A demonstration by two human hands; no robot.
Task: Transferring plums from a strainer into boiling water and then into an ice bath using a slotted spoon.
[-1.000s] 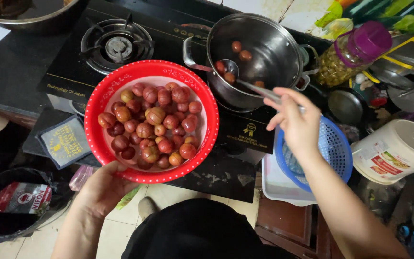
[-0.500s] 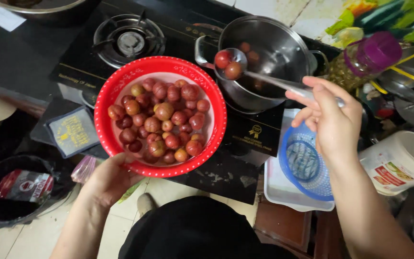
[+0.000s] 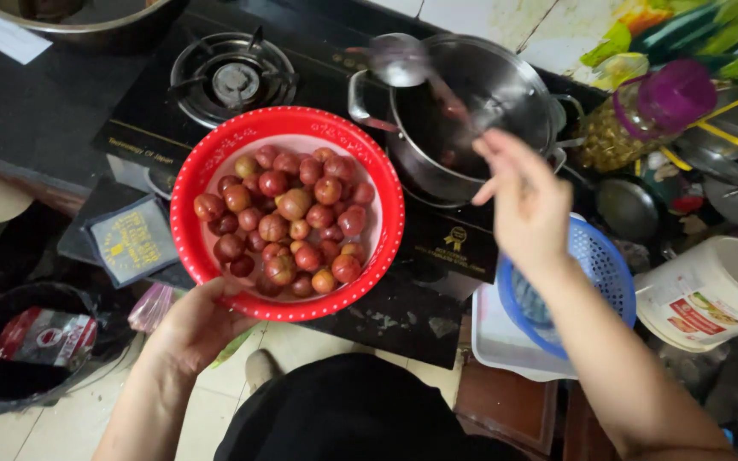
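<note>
Right hand point(image 3: 527, 205) closed on ladle point(image 3: 399, 60) handle, bowl blurred over steel pot point(image 3: 506, 77) rim; left hand point(image 3: 194, 320) grips red basket point(image 3: 194, 183).
Basket: round perforated plastic, heaped with glossy red-brown fruit point(image 3: 288, 222), beside pot, overlapping black stove point(image 3: 147, 128). Blue plastic colander point(image 3: 604, 265) lies under right wrist.

One red basket point(image 3: 190, 230), one steel pot point(image 3: 506, 77), one ladle point(image 3: 399, 60).
</note>
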